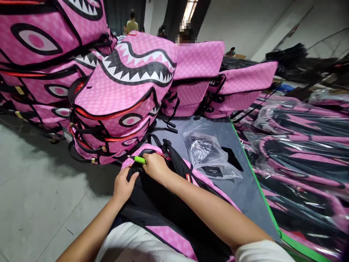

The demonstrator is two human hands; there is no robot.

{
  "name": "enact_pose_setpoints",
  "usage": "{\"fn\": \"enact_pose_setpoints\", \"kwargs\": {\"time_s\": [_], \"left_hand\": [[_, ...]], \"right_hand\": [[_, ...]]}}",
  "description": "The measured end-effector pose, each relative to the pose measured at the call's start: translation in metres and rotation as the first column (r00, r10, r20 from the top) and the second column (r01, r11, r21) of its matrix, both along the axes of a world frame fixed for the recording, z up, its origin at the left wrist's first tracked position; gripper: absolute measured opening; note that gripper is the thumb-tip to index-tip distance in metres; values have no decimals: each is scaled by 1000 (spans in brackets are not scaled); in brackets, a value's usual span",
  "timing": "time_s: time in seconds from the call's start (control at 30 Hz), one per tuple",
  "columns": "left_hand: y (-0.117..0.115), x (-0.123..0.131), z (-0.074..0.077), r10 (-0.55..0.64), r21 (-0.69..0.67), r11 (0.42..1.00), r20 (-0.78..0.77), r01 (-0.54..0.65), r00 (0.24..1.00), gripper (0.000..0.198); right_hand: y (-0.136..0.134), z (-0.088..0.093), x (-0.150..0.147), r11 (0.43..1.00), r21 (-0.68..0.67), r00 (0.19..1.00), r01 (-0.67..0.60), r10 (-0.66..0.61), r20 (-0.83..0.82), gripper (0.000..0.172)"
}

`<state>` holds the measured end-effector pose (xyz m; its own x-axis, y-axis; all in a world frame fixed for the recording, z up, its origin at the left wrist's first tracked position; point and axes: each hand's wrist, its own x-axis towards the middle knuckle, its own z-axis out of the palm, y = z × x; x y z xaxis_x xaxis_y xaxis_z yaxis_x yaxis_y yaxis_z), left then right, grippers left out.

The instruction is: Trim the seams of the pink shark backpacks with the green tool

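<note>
A pink and black backpack (160, 196) lies in front of me on the table, its black interior towards me. My left hand (124, 185) is closed on the near-left edge of this backpack, thumb on the black cloth. My right hand (156, 166) is closed around a small green-handled tool (139, 159) with a dark collar and pale tip, which points left over the edge. Its exact kind is too small to make out. Beyond the right hand lie the backpack's black shoulder straps (176, 160) and a buckle.
Pink backpacks with shark teeth (139, 72) are stacked behind and left. A clear plastic bag (207, 153) lies on the grey table (245, 196), which has a green edge (261, 189). Plastic-wrapped backpacks (300, 153) fill the right. Other people (132, 25) are in the background.
</note>
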<state>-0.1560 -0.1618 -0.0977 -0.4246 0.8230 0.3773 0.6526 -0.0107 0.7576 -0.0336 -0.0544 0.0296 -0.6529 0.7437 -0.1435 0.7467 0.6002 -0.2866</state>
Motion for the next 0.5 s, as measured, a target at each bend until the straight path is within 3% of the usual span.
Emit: {"fn": "enact_pose_setpoints", "kwargs": {"time_s": [0.17,0.37,0.5], "left_hand": [[1,1,4,-27,-35,999,13,27,1000,42],[3,1,0,-28,-85,996,57,33,998,48],[4,2,-8,8,-60,998,63,-4,998,48]], "right_hand": [[6,4,4,997,-34,996,75,-73,51,24],[6,9,-17,990,-23,984,141,-137,117,26],[5,9,-11,995,-15,992,96,-94,88,19]]}}
